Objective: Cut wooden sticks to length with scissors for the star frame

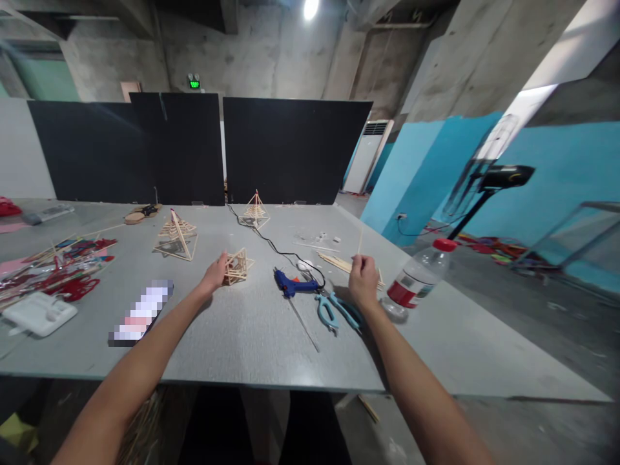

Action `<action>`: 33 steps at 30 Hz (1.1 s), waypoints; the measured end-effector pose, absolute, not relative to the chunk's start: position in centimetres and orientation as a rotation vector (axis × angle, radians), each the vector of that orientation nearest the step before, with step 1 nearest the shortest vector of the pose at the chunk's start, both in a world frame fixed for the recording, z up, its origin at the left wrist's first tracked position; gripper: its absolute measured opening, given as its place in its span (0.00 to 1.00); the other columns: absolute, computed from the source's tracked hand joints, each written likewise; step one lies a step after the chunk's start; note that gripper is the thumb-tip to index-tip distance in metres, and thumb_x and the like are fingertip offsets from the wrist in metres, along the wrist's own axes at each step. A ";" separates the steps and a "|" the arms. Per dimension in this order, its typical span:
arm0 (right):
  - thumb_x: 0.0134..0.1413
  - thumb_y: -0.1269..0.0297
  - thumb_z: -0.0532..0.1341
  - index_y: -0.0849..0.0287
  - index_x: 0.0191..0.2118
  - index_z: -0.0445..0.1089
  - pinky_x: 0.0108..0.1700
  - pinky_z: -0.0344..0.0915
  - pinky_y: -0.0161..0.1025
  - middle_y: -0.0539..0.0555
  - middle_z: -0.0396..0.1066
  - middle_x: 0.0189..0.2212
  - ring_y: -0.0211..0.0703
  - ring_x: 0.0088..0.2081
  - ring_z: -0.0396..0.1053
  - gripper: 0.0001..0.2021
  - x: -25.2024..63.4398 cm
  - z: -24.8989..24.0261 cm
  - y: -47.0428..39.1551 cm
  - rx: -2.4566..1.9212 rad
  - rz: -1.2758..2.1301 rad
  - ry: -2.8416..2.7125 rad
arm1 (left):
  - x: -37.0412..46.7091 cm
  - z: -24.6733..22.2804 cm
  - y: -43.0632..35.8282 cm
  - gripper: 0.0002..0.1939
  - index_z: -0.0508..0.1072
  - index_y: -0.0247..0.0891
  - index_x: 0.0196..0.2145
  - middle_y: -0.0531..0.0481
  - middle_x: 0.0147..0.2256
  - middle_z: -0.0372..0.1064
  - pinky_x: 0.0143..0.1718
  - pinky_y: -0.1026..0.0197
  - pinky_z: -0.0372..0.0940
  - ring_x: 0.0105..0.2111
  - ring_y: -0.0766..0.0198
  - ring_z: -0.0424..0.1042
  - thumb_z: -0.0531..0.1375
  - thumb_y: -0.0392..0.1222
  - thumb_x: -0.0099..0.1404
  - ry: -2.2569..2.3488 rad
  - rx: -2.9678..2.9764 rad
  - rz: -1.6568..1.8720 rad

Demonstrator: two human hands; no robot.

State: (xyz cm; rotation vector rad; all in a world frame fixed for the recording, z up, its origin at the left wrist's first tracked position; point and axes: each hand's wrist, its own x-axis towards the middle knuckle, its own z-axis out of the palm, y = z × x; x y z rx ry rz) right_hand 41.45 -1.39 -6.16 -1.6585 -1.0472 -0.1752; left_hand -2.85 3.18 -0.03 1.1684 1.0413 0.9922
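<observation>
My left hand [216,274] grips a small frame built of thin wooden sticks [238,265] that rests on the grey table [242,336]. My right hand [363,279] pinches a single thin wooden stick [360,240] held upright above the table. Just beyond that hand lies a small pile of loose sticks [339,261]. Between my hands lie a blue glue gun [292,283] with a black cord and a pair of blue-handled scissors [334,309].
A plastic water bottle with a red cap [417,278] lies near the table's right edge. Two finished stick pyramids [177,239] [255,210] stand farther back. Red paper cut-outs [62,268], a white tray [39,314] and a phone [140,312] lie at left. Black panels stand behind.
</observation>
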 end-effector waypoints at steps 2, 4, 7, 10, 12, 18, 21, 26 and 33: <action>0.68 0.53 0.63 0.59 0.56 0.71 0.49 0.75 0.50 0.57 0.73 0.51 0.47 0.47 0.75 0.18 41.5 -6.1 -1.3 -1.624 -0.189 -1.007 | -3.1 0.2 3.3 0.21 0.71 0.36 0.58 0.42 0.55 0.71 0.51 0.46 0.74 0.51 0.54 0.75 0.63 0.50 0.74 1.025 1.074 0.933; 0.69 0.53 0.63 0.59 0.56 0.70 0.49 0.75 0.50 0.57 0.73 0.51 0.46 0.47 0.75 0.18 41.4 -6.1 -1.4 -1.589 -0.199 -0.976 | -3.3 0.6 3.2 0.20 0.71 0.36 0.58 0.42 0.55 0.71 0.51 0.46 0.74 0.50 0.54 0.75 0.62 0.50 0.74 0.992 1.004 0.887; 0.69 0.53 0.63 0.59 0.56 0.70 0.48 0.75 0.49 0.57 0.74 0.50 0.46 0.46 0.75 0.18 41.3 -5.9 -1.5 -1.539 -0.217 -0.945 | -3.4 1.3 2.7 0.21 0.71 0.36 0.58 0.41 0.55 0.71 0.51 0.46 0.74 0.50 0.54 0.75 0.62 0.51 0.74 0.901 0.925 0.876; 0.69 0.52 0.63 0.60 0.55 0.71 0.48 0.75 0.49 0.56 0.74 0.49 0.46 0.46 0.74 0.18 41.1 -5.6 -1.8 -1.497 -0.237 -0.922 | -3.2 1.9 2.0 0.21 0.71 0.36 0.58 0.41 0.55 0.71 0.51 0.46 0.74 0.50 0.54 0.75 0.62 0.51 0.74 0.817 0.888 0.907; 0.69 0.52 0.62 0.60 0.55 0.71 0.48 0.74 0.49 0.56 0.74 0.49 0.46 0.45 0.74 0.18 40.9 -5.4 -2.0 -1.474 -0.244 -0.910 | -3.0 2.0 1.7 0.21 0.71 0.36 0.58 0.41 0.54 0.71 0.51 0.47 0.74 0.50 0.54 0.75 0.62 0.52 0.74 0.790 0.882 0.931; 0.68 0.52 0.62 0.60 0.53 0.71 0.48 0.74 0.49 0.56 0.74 0.48 0.45 0.44 0.74 0.18 39.9 -4.5 -2.7 -1.407 -0.218 -0.893 | -2.5 1.7 1.5 0.21 0.71 0.36 0.58 0.42 0.53 0.72 0.48 0.48 0.75 0.48 0.55 0.76 0.62 0.51 0.75 0.813 0.936 0.982; 0.68 0.51 0.62 0.60 0.53 0.71 0.47 0.74 0.48 0.55 0.74 0.47 0.44 0.44 0.74 0.18 39.3 -3.8 -3.2 -1.359 -0.165 -0.898 | -2.3 1.4 1.3 0.20 0.71 0.36 0.58 0.42 0.53 0.72 0.48 0.49 0.75 0.48 0.56 0.76 0.63 0.49 0.74 0.846 0.976 0.969; 0.70 0.48 0.59 0.60 0.49 0.71 0.33 0.71 0.38 0.51 0.72 0.36 0.36 0.30 0.69 0.19 36.1 -1.0 -4.5 -1.244 0.057 -1.058 | -2.1 1.4 0.9 0.20 0.71 0.36 0.57 0.42 0.53 0.72 0.48 0.49 0.76 0.47 0.56 0.76 0.62 0.49 0.74 0.857 0.993 0.931; 0.65 0.39 0.60 0.56 0.44 0.77 0.23 0.54 0.35 0.43 0.60 0.19 0.35 0.21 0.59 0.24 26.7 3.5 -6.7 -1.173 0.455 -1.632 | -1.8 1.5 0.7 0.20 0.71 0.36 0.58 0.42 0.53 0.72 0.47 0.50 0.76 0.47 0.56 0.76 0.62 0.49 0.74 0.786 0.962 0.945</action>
